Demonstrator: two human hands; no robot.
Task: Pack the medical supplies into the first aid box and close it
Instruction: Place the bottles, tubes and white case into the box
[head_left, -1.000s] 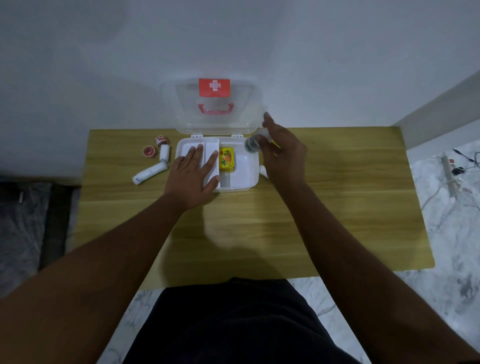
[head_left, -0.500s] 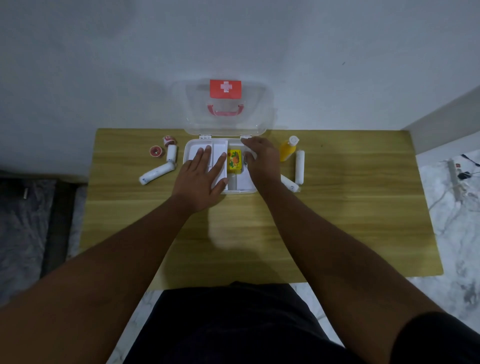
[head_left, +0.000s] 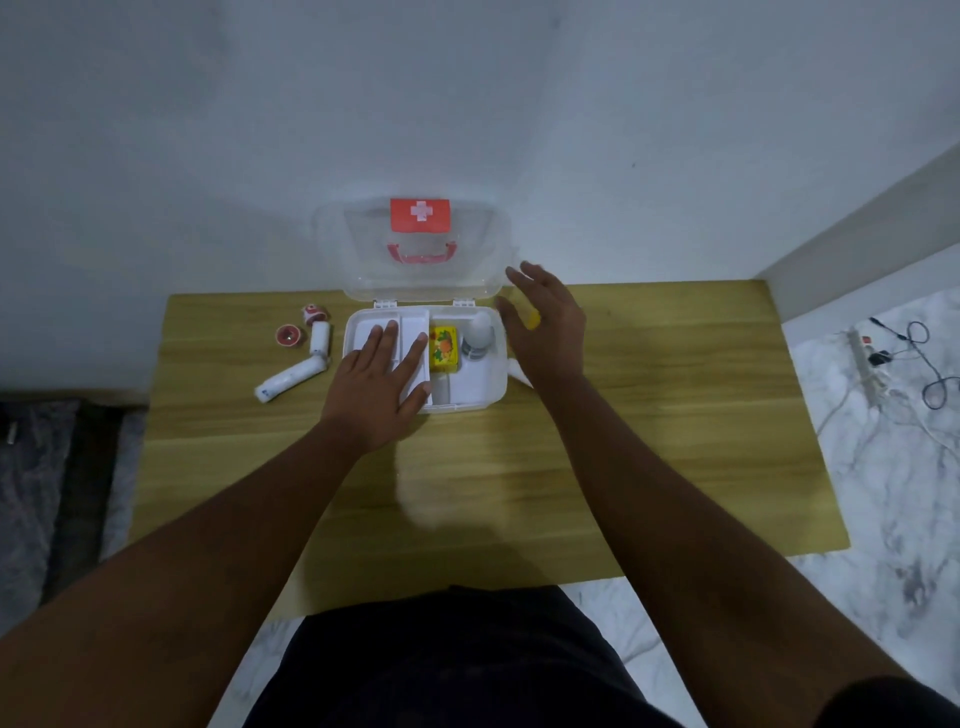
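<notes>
The white first aid box (head_left: 483, 397) stands open at the table's far edge, its clear lid (head_left: 415, 249) with a red cross upright against the wall. Inside lie a yellow packet (head_left: 444, 349) and a white bottle (head_left: 477, 335). My left hand (head_left: 382, 379) rests flat on the box's left compartments. My right hand (head_left: 545, 327) hovers with fingers spread just right of the box, over a yellow bottle (head_left: 532, 319) that it mostly hides. Left of the box lie a white tube (head_left: 291, 379), a small white roll (head_left: 319, 336) and two red-and-white tape rolls (head_left: 288, 335).
The wooden table (head_left: 649, 415) stands against a white wall. A white item (head_left: 519, 371) peeks out under my right wrist. On the marble floor to the right lie a power strip and cables (head_left: 893, 364). A dark rug lies at the left.
My right hand set the white bottle into the box's right compartment, then drew back to the right over the yellow bottle. My left hand stayed on the box.
</notes>
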